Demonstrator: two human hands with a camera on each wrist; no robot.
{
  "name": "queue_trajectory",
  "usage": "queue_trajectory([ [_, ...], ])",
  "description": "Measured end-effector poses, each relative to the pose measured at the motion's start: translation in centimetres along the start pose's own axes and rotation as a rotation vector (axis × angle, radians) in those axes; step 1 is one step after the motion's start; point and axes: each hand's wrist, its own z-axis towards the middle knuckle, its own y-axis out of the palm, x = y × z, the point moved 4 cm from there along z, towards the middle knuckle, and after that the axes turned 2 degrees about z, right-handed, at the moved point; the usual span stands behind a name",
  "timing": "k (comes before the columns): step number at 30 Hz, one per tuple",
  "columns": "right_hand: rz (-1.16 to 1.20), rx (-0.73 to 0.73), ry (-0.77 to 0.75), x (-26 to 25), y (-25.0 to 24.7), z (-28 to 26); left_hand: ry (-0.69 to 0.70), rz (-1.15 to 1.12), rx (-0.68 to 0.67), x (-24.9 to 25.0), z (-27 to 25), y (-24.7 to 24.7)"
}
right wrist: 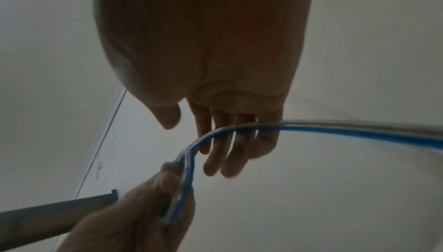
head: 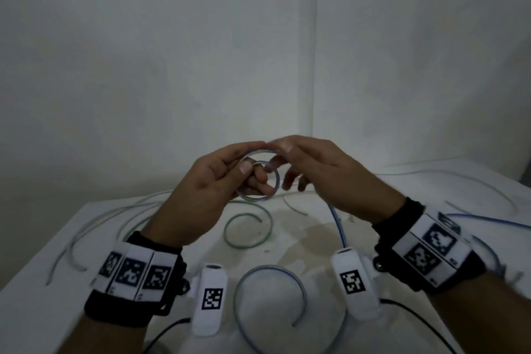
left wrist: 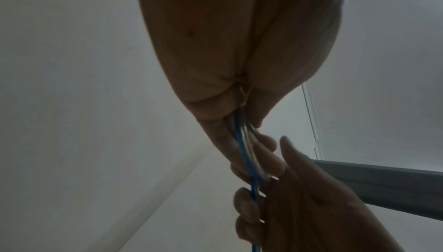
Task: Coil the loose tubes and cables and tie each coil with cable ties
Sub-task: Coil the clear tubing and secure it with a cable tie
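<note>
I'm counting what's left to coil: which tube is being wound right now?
The blue-striped clear tube, held up in small loops by the left hand; the green one and the others lie loose on the table.

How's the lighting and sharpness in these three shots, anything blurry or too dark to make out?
Head view: dim, flat light, soft focus, wide-angle bending of the table edge; the left hand and right hand on the blue-striped tube coil are readable. Left wrist view: palm backlit, nearly silhouetted. Right wrist view: same backlighting, fingertips motion-blurred, tube stripe clear.
</note>
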Motion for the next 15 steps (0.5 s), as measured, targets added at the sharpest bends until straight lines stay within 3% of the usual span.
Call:
queue_trajectory([
  [3,0.066,0.011,-0.04,0.8,1.1,0.4,0.041,0.004,0.069,-0.3,0.5,-0.8],
  [11,0.626,-0.094,0.061,1.6,3.9,0.9,0.077,0.129,0.163,-1.2,0.4,-1.1],
  [15,0.554,-0.093,0.086,2.0,3.4,1.5,-0.017,0.154,0.071,-1.0,0.0,-1.7],
])
